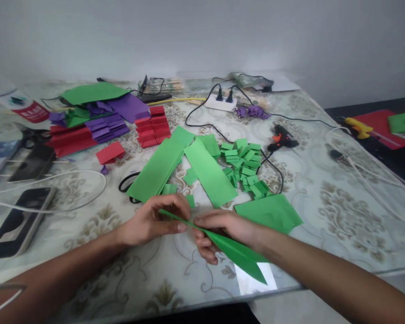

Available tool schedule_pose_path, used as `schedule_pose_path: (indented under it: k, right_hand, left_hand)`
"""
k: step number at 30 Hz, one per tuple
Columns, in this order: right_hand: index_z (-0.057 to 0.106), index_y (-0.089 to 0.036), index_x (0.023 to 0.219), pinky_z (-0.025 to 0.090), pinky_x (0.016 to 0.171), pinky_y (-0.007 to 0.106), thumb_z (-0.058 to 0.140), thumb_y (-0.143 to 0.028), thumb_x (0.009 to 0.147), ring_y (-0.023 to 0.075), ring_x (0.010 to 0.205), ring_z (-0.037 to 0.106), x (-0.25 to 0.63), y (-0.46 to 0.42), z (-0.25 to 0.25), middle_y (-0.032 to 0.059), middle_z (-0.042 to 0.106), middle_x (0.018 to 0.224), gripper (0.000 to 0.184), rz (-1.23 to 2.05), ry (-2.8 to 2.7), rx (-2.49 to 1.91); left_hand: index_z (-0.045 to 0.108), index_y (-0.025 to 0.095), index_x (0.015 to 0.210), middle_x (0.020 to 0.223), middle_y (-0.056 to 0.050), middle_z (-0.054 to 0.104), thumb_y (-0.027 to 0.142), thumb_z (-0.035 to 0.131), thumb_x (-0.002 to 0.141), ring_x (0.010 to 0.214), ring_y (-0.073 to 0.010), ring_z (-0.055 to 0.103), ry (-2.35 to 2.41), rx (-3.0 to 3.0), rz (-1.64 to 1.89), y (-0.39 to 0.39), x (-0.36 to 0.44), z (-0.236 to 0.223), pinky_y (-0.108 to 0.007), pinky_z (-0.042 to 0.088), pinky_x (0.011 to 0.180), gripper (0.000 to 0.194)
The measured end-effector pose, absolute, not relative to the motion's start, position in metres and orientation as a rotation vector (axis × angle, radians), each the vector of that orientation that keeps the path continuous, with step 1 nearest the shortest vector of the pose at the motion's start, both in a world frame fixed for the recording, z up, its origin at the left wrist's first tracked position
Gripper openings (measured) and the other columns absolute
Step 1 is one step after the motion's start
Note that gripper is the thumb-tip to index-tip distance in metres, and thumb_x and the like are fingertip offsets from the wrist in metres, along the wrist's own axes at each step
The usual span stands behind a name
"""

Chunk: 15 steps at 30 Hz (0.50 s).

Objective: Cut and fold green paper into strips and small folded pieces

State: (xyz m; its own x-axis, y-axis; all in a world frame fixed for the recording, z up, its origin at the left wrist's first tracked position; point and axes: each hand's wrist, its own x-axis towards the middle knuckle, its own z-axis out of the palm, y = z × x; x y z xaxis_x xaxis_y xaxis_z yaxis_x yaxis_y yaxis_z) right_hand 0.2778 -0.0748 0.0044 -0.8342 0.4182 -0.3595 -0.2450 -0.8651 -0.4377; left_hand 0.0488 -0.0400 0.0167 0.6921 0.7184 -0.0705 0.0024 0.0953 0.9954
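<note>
Between my two hands is a folded sheet of green paper (238,258), held above the table near its front edge. My left hand (155,220) pinches its far-left end between thumb and fingers. Closer to the middle of the sheet, my right hand (227,227) grips the fold, and the loose flaps spread out below my right wrist. Just beyond my hands lie long green paper strips (211,173) and a stack of green strips (157,168). Another green sheet (268,212) rests flat beside my right forearm. A heap of small folded green pieces (245,164) sits behind it.
A black glue gun (281,138) with its cord lies at the right. Behind the strips are a white power strip (221,102) and folded red papers (152,127). Purple papers (108,126), scissors (32,135) and a phone (18,220) occupy the left. A yellow glue gun (358,128) lies far right.
</note>
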Motion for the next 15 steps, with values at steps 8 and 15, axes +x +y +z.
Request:
schedule_pose_path:
  k: [8, 15]
  right_hand:
    - [0.069, -0.009, 0.094, 0.055, 0.066, 0.030, 0.056, -0.047, 0.093, 0.0161, 0.065, 0.067, 0.278, -0.079, -0.003, 0.0061, 0.067, 0.075, 0.041, 2.800, -0.560, -0.623]
    - [0.070, -0.009, 0.100, 0.060, 0.074, 0.035, 0.074, -0.061, 0.085, 0.0204, 0.075, 0.075, 0.281, -0.076, 0.011, 0.0115, 0.077, 0.089, 0.055, 2.490, -0.830, -0.797]
  left_hand:
    - [0.073, 0.014, 0.080, 0.072, -0.004, 0.067, 0.030, 0.081, 0.084, 0.065, -0.0153, 0.061, 0.711, 1.226, 0.595, -0.044, 0.053, 0.017, -0.027, 0.051, 0.060, 0.018]
    - [0.070, 0.013, 0.075, 0.066, -0.004, 0.068, 0.031, 0.081, 0.084, 0.057, -0.0131, 0.059, 0.755, 1.198, 0.594, -0.042, 0.052, 0.016, -0.025, 0.047, 0.054, 0.023]
